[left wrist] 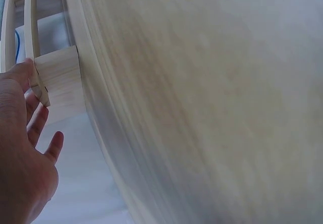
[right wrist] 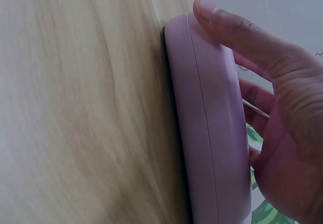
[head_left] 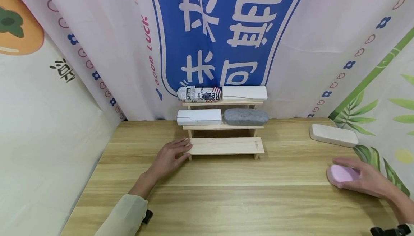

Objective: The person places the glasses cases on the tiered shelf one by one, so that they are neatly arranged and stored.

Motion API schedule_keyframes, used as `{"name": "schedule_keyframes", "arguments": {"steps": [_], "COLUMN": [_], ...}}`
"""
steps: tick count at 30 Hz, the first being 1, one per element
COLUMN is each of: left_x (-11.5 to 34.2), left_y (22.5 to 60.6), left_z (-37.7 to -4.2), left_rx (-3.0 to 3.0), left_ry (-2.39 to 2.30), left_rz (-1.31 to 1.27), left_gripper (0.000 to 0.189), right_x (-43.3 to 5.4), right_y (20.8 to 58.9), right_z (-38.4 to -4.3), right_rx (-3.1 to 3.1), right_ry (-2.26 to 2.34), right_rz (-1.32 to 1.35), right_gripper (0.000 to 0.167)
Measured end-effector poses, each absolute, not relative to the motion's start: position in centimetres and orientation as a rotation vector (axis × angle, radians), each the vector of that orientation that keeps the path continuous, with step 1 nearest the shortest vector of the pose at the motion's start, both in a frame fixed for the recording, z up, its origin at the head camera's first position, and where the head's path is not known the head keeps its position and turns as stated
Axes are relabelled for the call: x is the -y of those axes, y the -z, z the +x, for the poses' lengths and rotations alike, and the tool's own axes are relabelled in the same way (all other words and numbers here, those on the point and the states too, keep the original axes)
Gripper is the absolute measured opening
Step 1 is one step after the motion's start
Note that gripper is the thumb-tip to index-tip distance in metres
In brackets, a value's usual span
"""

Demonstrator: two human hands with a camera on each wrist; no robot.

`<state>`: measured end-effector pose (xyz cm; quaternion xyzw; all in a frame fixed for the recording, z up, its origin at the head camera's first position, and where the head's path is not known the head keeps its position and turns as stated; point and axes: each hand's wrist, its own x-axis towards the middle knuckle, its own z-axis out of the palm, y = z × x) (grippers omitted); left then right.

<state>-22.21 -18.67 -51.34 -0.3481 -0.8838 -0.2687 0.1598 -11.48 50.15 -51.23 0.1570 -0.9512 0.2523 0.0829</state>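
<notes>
A three-step wooden display stand (head_left: 226, 146) stands at the back middle of the table. My left hand (head_left: 169, 157) holds the left end of its lowest board, and the left wrist view shows the fingers (left wrist: 38, 125) around that board end. At the right, my right hand (head_left: 368, 178) grips a pink glasses case (head_left: 343, 174), thumb on one side and fingers on the other. In the right wrist view the pink case's long seam faces the camera, and its underside is at or just above the tabletop; I cannot tell which.
The middle step carries a white case (head_left: 198, 116) and a grey case (head_left: 245, 116). On the top step are a newspaper-print case (head_left: 198, 93) and another white case (head_left: 244, 93). An off-white case (head_left: 334, 135) lies at the table's back right. Printed curtains (head_left: 310, 60) hang behind.
</notes>
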Motion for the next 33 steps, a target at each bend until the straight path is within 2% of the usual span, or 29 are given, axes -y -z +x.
{"name": "schedule_keyframes", "arguments": {"steps": [8,17,33], "left_x": [18.6,18.6,18.6], "left_y": [51.5,51.4,51.4], "left_z": [-22.4,-22.3,-22.2], "left_rx": [2.517,2.523,2.506], "left_ry": [0.765,0.757,0.755], "left_rz": [-1.005,-0.995,-1.000], "left_gripper": [0.036,0.036,0.036], "right_x": [-50.7,-51.8,-53.0], "right_y": [51.4,51.8,52.1], "right_z": [-11.0,-10.3,-9.1], "right_rx": [2.888,2.829,2.904], "right_ry": [-0.794,-0.868,-0.787], "right_rz": [0.383,0.407,0.260], "right_gripper": [0.080,0.081,0.077]}}
